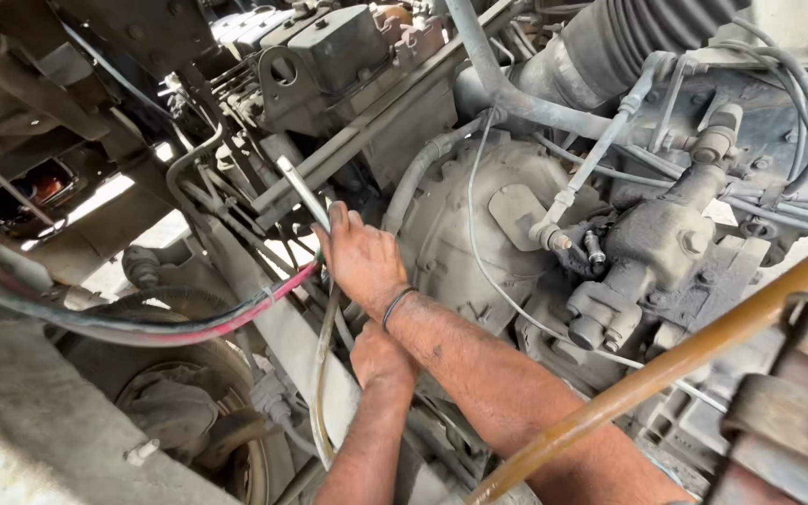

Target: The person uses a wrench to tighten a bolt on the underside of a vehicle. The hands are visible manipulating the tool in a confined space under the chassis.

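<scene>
While the right hand (359,257) is closing its fingers around a slim metal bar (303,194) beside the grey housing (479,224), the left hand (378,355) is reaching underneath it, its grip hidden, near a red hose (236,316).

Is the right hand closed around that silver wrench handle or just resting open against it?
Closed around it. The right hand has fingers curled over the slanted wrench handle, which sticks out above the knuckles. The left hand sits below, its grip hidden.

matt dusty metal housing (479,215), glossy red cable (236,313)
</scene>
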